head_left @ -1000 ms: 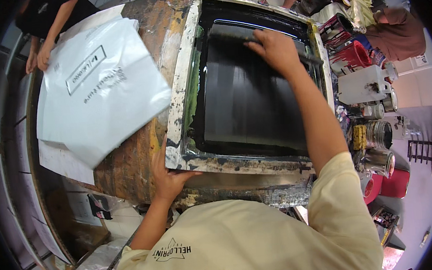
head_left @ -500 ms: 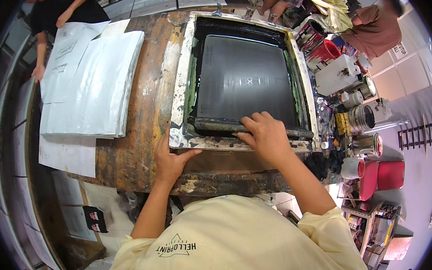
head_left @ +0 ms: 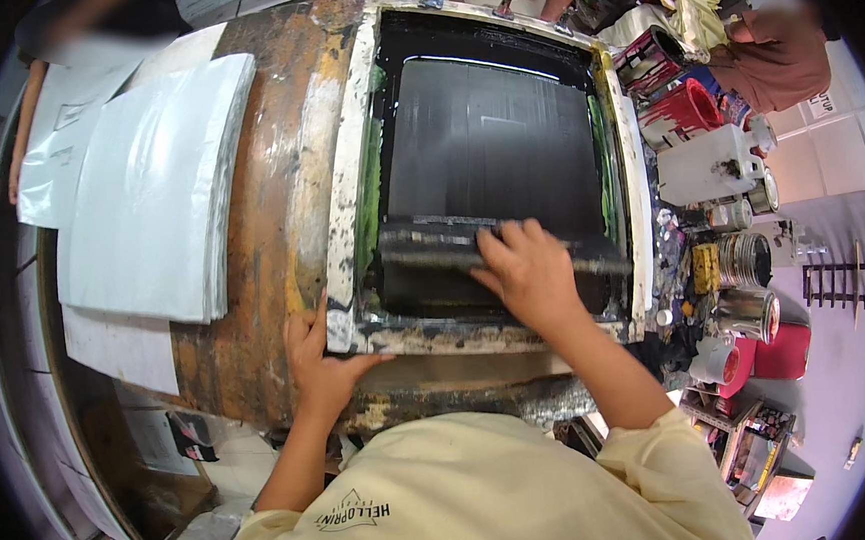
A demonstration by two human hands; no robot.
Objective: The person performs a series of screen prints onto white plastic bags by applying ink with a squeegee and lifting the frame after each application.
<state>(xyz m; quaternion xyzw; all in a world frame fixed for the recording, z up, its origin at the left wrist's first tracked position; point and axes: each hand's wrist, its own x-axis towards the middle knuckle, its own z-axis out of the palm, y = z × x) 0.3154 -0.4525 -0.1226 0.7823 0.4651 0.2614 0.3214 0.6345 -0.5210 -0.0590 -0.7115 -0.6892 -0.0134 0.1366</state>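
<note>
A white-framed printing screen [head_left: 345, 166] with black ink on its mesh lies on a worn, rusty brown table [head_left: 263, 141]. My right hand [head_left: 525, 276] grips a long dark squeegee [head_left: 431, 253] that lies across the near part of the mesh. My left hand [head_left: 321, 363] presses on the near left corner of the frame, fingers spread over its edge. Green smears run along both inner sides of the frame.
A stack of white plastic bags [head_left: 146, 190] lies left of the screen, with another person's arm [head_left: 26, 118] beside it. Ink tins [head_left: 743, 258], a red bucket [head_left: 687, 112] and a white canister [head_left: 706, 166] crowd the right side. Other people stand at the far right.
My right hand pulled the squeegee from the far end of the screen down to its near end. My left hand stayed at the frame's near left corner. The white bags were laid flat.
</note>
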